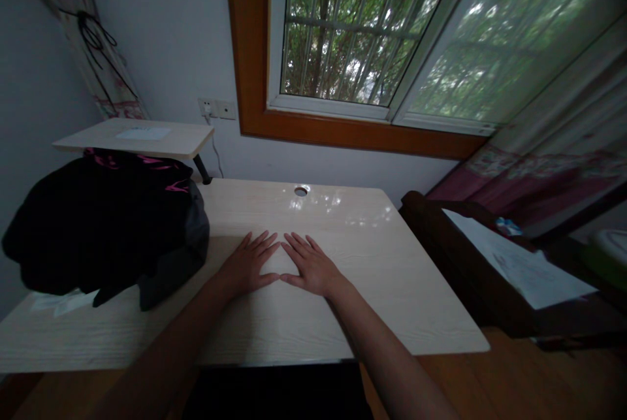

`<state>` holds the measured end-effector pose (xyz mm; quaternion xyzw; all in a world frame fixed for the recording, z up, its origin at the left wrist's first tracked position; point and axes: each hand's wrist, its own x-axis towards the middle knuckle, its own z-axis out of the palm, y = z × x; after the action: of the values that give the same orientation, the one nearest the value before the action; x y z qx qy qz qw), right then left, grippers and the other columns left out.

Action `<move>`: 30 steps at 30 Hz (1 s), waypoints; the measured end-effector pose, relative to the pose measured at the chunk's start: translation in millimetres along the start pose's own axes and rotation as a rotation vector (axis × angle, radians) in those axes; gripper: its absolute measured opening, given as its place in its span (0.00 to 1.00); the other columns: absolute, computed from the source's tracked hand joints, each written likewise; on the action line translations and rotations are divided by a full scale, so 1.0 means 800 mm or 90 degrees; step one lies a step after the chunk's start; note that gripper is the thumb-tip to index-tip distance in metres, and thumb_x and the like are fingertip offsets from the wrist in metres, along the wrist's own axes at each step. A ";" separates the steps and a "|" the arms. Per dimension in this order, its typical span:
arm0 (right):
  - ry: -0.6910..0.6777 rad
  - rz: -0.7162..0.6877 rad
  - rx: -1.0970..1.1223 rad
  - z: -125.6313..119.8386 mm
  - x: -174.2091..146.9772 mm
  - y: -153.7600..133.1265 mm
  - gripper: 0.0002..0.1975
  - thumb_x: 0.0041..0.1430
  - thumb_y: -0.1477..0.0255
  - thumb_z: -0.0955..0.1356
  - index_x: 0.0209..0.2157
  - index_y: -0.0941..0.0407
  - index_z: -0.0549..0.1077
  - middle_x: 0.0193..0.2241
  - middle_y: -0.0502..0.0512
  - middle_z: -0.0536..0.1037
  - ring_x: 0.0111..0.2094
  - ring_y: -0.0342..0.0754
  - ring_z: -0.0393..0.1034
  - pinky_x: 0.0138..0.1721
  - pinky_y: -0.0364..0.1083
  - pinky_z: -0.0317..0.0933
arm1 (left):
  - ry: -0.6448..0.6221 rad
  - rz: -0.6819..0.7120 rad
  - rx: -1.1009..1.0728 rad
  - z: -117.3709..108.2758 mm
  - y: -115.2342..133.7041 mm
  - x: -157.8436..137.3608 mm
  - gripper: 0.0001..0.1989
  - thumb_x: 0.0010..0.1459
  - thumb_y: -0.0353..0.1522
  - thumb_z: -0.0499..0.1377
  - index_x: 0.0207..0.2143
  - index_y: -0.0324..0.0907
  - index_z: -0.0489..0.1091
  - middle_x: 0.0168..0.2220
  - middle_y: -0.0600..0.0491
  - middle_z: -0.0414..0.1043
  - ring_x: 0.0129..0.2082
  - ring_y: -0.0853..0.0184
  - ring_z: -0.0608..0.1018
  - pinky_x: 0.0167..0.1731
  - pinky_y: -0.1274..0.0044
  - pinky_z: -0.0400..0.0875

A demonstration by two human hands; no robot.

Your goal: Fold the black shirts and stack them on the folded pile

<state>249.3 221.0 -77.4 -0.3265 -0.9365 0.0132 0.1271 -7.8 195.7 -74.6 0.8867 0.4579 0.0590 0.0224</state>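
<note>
My left hand [249,266] lies palm down on a pale wood-grain desk [406,289], its fingers spread. Beside it, my right hand [311,267] rests flat in the same way, fingers apart. The two thumbs meet or nearly meet at the tips, and the index fingertips come close together, framing a small patch of desktop. Neither hand holds anything. Left of my left hand sits a heap of black and dark grey cloth [112,224] with pink markings.
A small raised shelf [171,145] stands behind the cloth, with a pale sheet [144,133] on it. A round cable hole [300,192] is near the desk's back edge. At right, a dark brown piece of furniture [460,263] carries a large paper [519,263]. A wall socket [216,108] and a window are behind.
</note>
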 end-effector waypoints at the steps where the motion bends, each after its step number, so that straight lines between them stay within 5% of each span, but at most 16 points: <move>1: 0.000 0.000 0.001 0.000 0.000 0.000 0.44 0.63 0.46 0.64 0.71 0.54 0.50 0.71 0.63 0.51 0.72 0.59 0.43 0.69 0.63 0.43 | 0.001 0.001 -0.001 0.001 0.000 0.000 0.41 0.64 0.58 0.45 0.71 0.46 0.49 0.73 0.49 0.43 0.73 0.56 0.46 0.69 0.58 0.36; 30: -0.011 0.001 0.008 -0.001 0.000 0.000 0.44 0.64 0.46 0.63 0.72 0.55 0.49 0.71 0.63 0.50 0.72 0.59 0.42 0.70 0.63 0.41 | 0.003 0.007 -0.006 0.004 -0.003 0.000 0.40 0.64 0.57 0.46 0.71 0.47 0.48 0.73 0.49 0.44 0.73 0.56 0.47 0.69 0.57 0.35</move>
<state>249.6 220.9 -77.0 -0.3265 -0.9372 0.0218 0.1211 -9.5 197.4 -77.9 0.8891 0.4526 0.0636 0.0251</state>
